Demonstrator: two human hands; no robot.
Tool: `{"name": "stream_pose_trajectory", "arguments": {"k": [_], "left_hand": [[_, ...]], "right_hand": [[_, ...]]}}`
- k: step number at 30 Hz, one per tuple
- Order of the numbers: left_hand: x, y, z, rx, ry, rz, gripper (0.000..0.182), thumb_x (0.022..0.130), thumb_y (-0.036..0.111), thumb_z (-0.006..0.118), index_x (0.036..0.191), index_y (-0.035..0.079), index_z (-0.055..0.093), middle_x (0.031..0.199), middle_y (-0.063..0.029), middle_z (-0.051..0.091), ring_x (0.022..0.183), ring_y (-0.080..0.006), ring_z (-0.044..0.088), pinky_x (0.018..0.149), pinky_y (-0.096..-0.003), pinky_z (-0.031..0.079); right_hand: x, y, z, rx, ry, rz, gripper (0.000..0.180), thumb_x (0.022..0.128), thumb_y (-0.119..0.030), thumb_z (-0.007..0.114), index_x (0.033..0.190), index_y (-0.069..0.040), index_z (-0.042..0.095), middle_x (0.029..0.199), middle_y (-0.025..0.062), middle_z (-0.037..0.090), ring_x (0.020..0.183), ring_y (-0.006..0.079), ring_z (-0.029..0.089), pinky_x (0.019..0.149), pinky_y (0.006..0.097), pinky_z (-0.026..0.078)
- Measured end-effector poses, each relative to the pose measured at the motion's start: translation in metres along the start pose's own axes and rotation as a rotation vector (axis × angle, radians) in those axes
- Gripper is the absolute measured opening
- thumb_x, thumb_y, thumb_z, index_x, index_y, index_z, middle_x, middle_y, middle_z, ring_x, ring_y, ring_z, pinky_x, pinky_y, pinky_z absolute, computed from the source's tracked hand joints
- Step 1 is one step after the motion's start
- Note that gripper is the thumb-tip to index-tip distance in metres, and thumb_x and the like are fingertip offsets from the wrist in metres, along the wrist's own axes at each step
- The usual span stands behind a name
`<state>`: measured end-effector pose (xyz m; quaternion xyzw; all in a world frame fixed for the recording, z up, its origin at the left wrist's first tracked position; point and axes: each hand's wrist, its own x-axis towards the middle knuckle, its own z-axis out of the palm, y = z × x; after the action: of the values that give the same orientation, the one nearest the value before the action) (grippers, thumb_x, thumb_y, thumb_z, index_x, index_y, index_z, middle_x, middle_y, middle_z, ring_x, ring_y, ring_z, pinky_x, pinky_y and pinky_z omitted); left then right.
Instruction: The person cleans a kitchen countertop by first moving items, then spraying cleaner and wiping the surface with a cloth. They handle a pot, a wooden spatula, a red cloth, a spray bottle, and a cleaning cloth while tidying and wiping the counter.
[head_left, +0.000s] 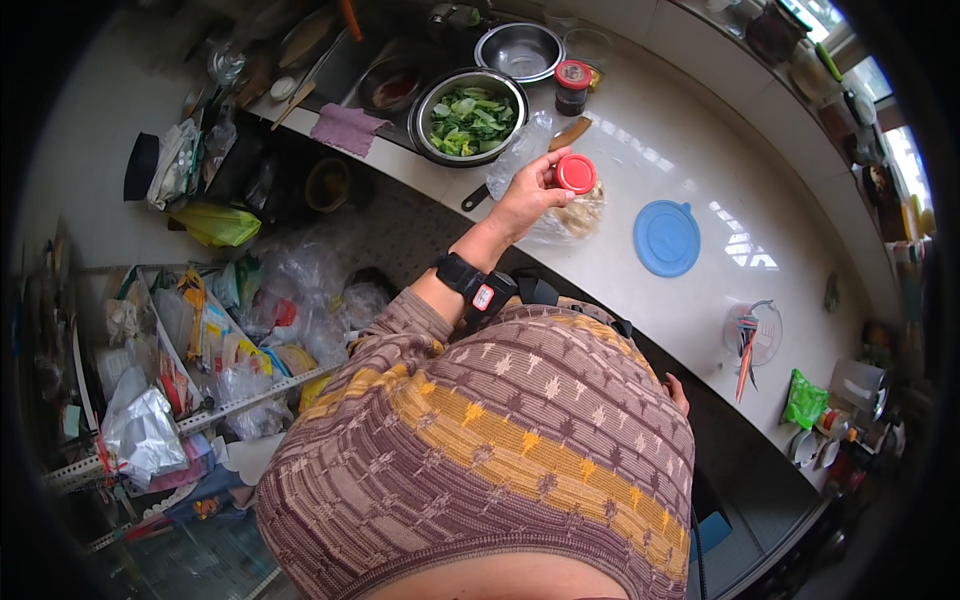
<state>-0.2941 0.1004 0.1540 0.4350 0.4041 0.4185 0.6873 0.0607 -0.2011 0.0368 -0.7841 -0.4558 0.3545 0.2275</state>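
My left hand (531, 191) grips a round red jar lid (576, 174) by its side, above the counter; whether a jar sits beneath it is hidden. Below and beside it lies a clear plastic bag (581, 217) with pale food in it. Another crumpled clear bag (517, 161) lies behind my wrist, close to a black handle (475, 198) and a brown handle-like piece (571, 133). A dark-filled jar with a red lid (573, 96) stands farther back. Of my right hand (677, 394) only some fingers show past my torso, low by the counter's front edge.
A steel bowl of chopped leafy greens (474, 124) stands by the sink, with a steel bowl (520, 52) behind it. A purple cloth (347, 129) hangs over the edge. A blue lid (667, 238) and a clear cup with utensils (752, 335) are rightward. Bag-filled shelving (225, 360) stands left.
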Motion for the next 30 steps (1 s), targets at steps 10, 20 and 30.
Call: {"name": "stream_pose_trajectory", "arguments": {"k": [10, 20, 30], "left_hand": [[0.024, -0.011, 0.004, -0.058, 0.036, -0.039, 0.063, 0.073, -0.003, 0.062, 0.131, 0.0, 0.036, 0.101, -0.0049, 0.06, 0.085, -0.0102, 0.059, 0.07, -0.0228, 0.049], [0.122, 0.044, -0.011, 0.115, 0.229, 0.131, 0.039, 0.075, 0.013, 0.073, 0.106, 0.0, 0.054, 0.089, -0.0053, 0.063, 0.069, -0.0079, 0.058, 0.06, -0.0201, 0.048], [0.117, 0.012, 0.031, 0.056, 0.08, 0.194, 0.021, 0.078, 0.008, 0.069, 0.089, 0.001, 0.053, 0.093, -0.0116, 0.063, 0.086, -0.0161, 0.062, 0.078, -0.0278, 0.051]], "right_hand": [[-0.023, 0.029, 0.011, 0.068, 0.09, -0.015, 0.027, 0.085, -0.012, 0.055, 0.111, -0.005, 0.059, 0.081, 0.0169, 0.065, 0.072, 0.0244, 0.064, 0.066, 0.0323, 0.049], [-0.035, 0.023, 0.007, 0.042, 0.136, 0.108, 0.027, 0.084, -0.01, 0.055, 0.11, -0.002, 0.058, 0.083, 0.0151, 0.064, 0.074, 0.0189, 0.062, 0.068, 0.0288, 0.048], [-0.064, -0.01, 0.013, 0.017, 0.254, 0.213, 0.025, 0.082, -0.013, 0.056, 0.106, -0.008, 0.061, 0.092, 0.0179, 0.064, 0.087, 0.0341, 0.062, 0.074, 0.0398, 0.049]]}}
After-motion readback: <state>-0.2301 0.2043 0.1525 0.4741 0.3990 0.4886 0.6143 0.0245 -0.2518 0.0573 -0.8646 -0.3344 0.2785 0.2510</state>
